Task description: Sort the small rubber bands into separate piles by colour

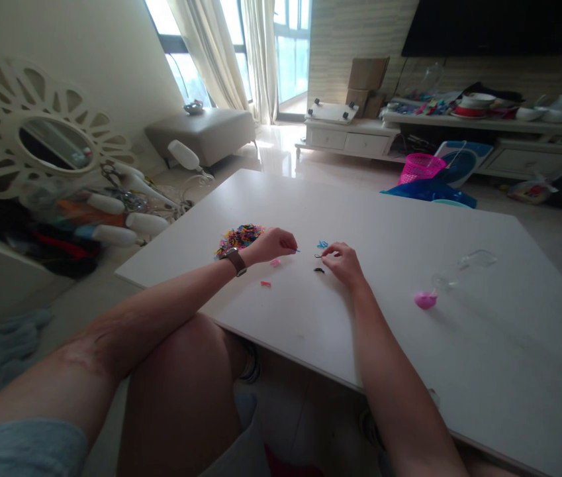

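My left hand (275, 245), with a watch on its wrist, is closed in a pinch, and a small blue elastic band (298, 251) pokes out at the fingertips. My right hand (343, 260) pinches a small black elastic band (317, 256), its loop pointing left. Behind and left of the left wrist lies a heap of mixed-colour elastic bands (241, 236). A few blue bands (322, 244) sit just beyond the right fingertips. Nearer me are a little black bunch (319, 270), a red bunch (265, 284) and a pink bunch (275, 263).
The white table (310, 318) also holds a pink rounded object (425, 300) and a clear plastic piece (478, 258) on the right. Beyond it stand a pink basket (420, 168) and a low cabinet (350, 140). White bulb-like shapes (114, 235) crowd the left side.
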`<action>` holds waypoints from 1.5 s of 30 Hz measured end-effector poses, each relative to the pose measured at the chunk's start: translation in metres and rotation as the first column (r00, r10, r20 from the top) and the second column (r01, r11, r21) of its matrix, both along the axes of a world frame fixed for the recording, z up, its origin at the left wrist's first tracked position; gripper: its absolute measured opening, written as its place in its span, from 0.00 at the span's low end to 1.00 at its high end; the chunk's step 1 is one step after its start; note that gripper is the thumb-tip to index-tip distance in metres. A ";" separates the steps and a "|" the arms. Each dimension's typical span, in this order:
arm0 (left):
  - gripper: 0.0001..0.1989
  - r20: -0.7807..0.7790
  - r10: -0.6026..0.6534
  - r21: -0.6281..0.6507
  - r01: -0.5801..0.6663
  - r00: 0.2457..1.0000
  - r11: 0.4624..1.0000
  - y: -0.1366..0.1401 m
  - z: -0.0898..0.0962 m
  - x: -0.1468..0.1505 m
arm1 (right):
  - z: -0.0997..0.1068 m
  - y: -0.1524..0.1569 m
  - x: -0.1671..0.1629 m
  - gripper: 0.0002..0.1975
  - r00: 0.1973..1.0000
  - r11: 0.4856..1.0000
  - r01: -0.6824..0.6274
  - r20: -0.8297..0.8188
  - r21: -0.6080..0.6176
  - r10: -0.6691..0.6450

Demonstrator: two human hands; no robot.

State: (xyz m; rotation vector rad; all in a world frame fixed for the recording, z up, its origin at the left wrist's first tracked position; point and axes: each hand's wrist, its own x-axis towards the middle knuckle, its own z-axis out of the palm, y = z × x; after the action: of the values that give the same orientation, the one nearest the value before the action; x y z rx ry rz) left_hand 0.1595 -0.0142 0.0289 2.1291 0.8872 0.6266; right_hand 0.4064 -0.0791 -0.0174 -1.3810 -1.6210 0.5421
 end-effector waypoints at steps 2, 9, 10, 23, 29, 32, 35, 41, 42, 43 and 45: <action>0.08 -0.012 0.007 0.002 -0.007 1.000 1.000 0.001 -0.002 -0.002 | -0.004 0.002 0.004 0.03 0.999 0.998 -0.039 0.025 -0.042 0.040; 0.08 -0.020 0.010 -0.016 -0.010 1.000 1.000 -0.001 -0.002 -0.005 | -0.008 0.003 0.010 0.03 0.973 0.977 -0.184 0.119 -0.105 0.196; 0.08 -0.018 0.008 -0.019 -0.008 1.000 1.000 -0.001 -0.002 -0.004 | -0.007 0.002 0.010 0.03 0.974 0.979 -0.178 0.121 -0.101 0.190; 0.09 0.013 -0.044 -0.013 0.045 0.999 0.999 -0.002 0.001 0.001 | 0.012 -0.012 -0.028 0.07 0.953 0.946 -0.296 0.112 0.130 0.282; 0.08 0.018 -0.052 -0.003 0.052 0.998 0.999 -0.005 0.004 0.004 | 0.013 -0.014 -0.033 0.08 0.947 0.938 -0.316 0.103 0.144 0.303; 0.09 -0.005 0.004 0.036 -0.004 1.000 0.999 -0.003 0.003 0.004 | 0.011 -0.012 -0.029 0.07 0.972 0.959 -0.224 0.107 0.175 0.207; 0.10 -0.024 0.077 0.073 -0.075 0.997 0.994 0.000 0.004 0.001 | 0.002 -0.004 -0.016 0.09 0.996 0.972 0.033 0.073 0.232 -0.052; 0.08 -0.013 0.159 0.113 -0.156 0.987 0.981 0.007 0.010 -0.021 | -0.023 0.012 0.006 0.14 0.943 0.948 0.297 0.121 0.113 -0.310; 0.08 -0.012 0.180 0.128 -0.177 0.984 0.976 0.009 0.010 -0.027 | -0.025 0.012 0.006 0.14 0.944 0.952 0.292 0.132 0.097 -0.303; 0.09 -0.010 0.206 0.144 -0.202 0.979 0.969 0.010 0.011 -0.032 | -0.027 0.013 0.006 0.14 0.946 0.956 0.282 0.144 0.086 -0.292; 0.09 -0.006 0.272 0.168 -0.268 0.962 0.949 0.014 0.012 -0.045 | -0.028 0.012 0.004 0.14 0.949 0.964 0.256 0.172 0.069 -0.264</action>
State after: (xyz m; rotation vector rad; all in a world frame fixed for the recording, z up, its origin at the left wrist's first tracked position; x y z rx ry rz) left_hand 0.1147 0.0001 0.0407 2.1852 1.1925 0.8357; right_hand 0.4108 -0.0668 -0.0456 -1.6167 -1.5472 0.2278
